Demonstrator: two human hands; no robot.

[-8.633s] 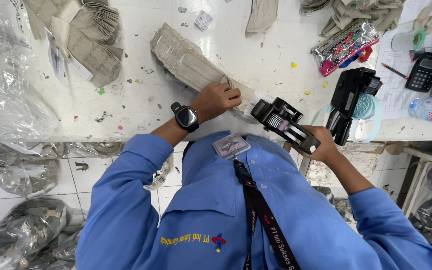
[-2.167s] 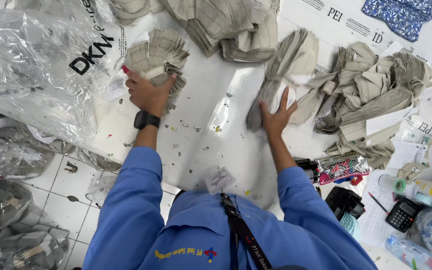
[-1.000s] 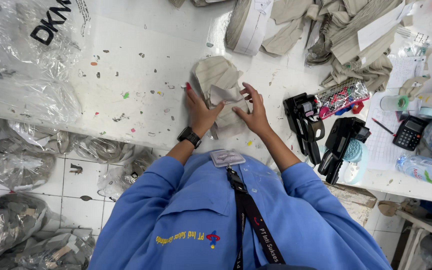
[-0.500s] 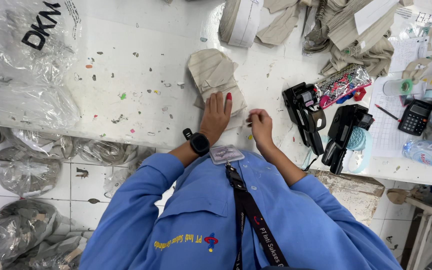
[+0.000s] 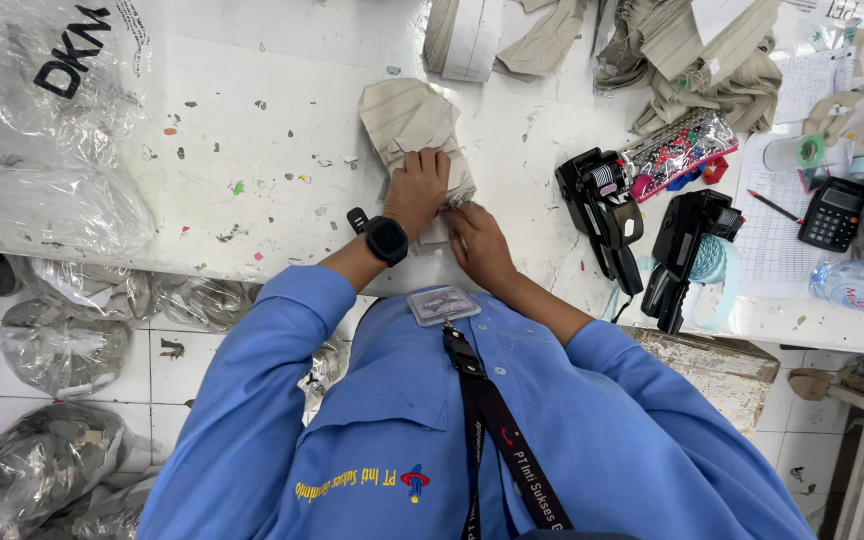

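— White table (image 5: pixel 252 130) under you, flecked with paper scraps. Where do you stand with this stack?

— You have both hands on the fabric stack (image 5: pixel 414 125) at upper centre of the frame. Your left hand (image 5: pixel 417 190) lies flat on its near end, fingers pressed down. Your right hand (image 5: pixel 474 240) sits just beside it at the near edge, fingers curled; I can't tell whether it pinches a ply or only steadies it.

— So is anything finished?

— As I judge it, not much shows as finished. The stack looks squared up and held in place, no more. I see no label on the visible fabric.

— And the tools?

— Both black label guns (image 5: pixel 602 215) lie untouched at centre right, apart from your hands, with a patterned pouch (image 5: pixel 677 150) just beyond them.

— What's left further off?

— A lot, by the look of it. Loose fabric pieces (image 5: pixel 682 70) are heaped at upper right, and a rolled bundle (image 5: pixel 462 35) waits at the top edge. A clear plastic bag (image 5: pixel 42 120) fills the upper left.
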